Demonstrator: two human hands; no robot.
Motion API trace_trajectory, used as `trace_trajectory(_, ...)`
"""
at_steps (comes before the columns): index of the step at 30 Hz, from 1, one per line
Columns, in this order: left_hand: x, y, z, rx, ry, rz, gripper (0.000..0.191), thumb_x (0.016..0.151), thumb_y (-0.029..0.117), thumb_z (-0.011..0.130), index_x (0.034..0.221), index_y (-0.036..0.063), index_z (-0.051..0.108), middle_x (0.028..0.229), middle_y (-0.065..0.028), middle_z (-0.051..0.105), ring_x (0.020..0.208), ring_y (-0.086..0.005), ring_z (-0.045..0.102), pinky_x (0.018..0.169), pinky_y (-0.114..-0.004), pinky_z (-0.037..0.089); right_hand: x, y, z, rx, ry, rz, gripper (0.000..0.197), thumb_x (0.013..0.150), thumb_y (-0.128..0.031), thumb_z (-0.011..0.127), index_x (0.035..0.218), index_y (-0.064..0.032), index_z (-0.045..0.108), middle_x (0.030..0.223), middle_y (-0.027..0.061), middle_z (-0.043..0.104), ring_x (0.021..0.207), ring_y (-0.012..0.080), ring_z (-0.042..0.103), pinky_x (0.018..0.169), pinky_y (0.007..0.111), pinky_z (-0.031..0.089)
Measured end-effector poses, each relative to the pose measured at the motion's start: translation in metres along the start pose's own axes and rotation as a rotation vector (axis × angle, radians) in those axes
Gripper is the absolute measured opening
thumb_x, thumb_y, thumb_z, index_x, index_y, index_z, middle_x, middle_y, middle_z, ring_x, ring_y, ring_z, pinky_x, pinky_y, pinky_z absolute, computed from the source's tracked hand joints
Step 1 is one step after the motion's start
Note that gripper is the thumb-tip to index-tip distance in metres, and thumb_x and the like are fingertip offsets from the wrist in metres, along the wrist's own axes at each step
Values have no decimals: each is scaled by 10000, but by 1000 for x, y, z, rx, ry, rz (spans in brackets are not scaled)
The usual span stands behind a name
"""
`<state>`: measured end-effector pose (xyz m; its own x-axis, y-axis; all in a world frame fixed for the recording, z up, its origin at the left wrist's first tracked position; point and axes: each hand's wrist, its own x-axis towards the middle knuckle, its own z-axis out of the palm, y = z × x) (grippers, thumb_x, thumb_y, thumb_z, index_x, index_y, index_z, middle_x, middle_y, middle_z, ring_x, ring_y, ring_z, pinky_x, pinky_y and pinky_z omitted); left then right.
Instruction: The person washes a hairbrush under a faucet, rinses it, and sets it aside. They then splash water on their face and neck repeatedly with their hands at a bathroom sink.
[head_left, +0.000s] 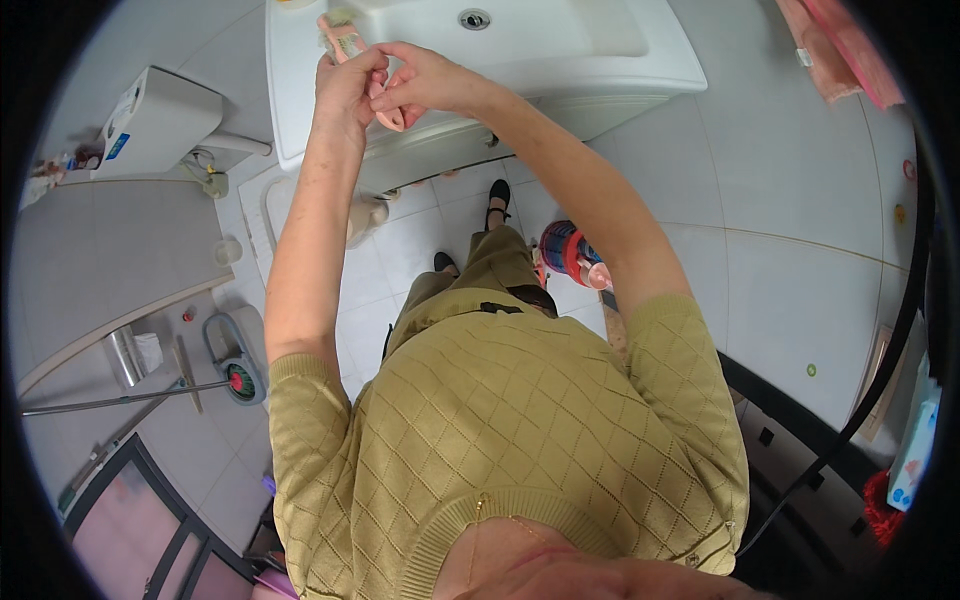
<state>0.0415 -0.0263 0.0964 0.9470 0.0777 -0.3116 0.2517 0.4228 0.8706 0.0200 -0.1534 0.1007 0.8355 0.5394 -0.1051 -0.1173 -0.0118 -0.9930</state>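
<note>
Both hands are together over the left front part of a white washbasin (397, 34). A pink scrubbing brush (346, 41) with pale greenish bristles slants between them, its head pointing up and left. My left hand (343, 88) wraps the handle just below the brush head. At the lower end of the handle, my right hand (427, 81) pinches it between thumb and fingers. Fingers of both hands hide the middle of the handle.
A metal drain (474, 19) sits in the basin. White toilet cistern (157, 116) at left, with a mop bucket (238, 367) and mop pole (127, 399) below it. A blue and red basket (562, 247) stands by my right leg. Pink towels (832, 52) hang upper right.
</note>
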Motion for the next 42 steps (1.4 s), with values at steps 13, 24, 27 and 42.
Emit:
trace_trajectory(13,-6,-37,-46,63,-213,-135,288,674,-53,531,940,-33,423,674,-80,501,498,-135,498,429,-264,447,-18,55,66,508,205,7,648,665,36,486,1253,-91,243,744,71,493,527,155,501,458,268,406)
trace_trajectory(24,-1,-47,-33,276,-9,-83,252,643,-72,508,878,2,560,673,4,504,528,-59,422,455,-161,331,-26,92,-28,-226,841,16,437,694,-90,489,1125,-32,444,800,107,562,652,165,529,573,298,420)
trace_trajectory(27,7,-51,-24,245,50,-96,233,645,-96,491,842,0,572,673,-4,506,542,-70,437,471,-173,349,-45,103,-90,-136,976,105,396,728,-114,478,1117,-42,459,769,94,571,628,151,528,559,293,423)
trace_trajectory(42,34,-101,68,493,-144,5,163,736,-25,486,868,-11,580,718,-24,548,609,-85,476,561,-196,397,-193,89,-289,-1210,1340,536,322,859,-265,410,1161,-170,474,780,156,597,687,310,583,576,402,447)
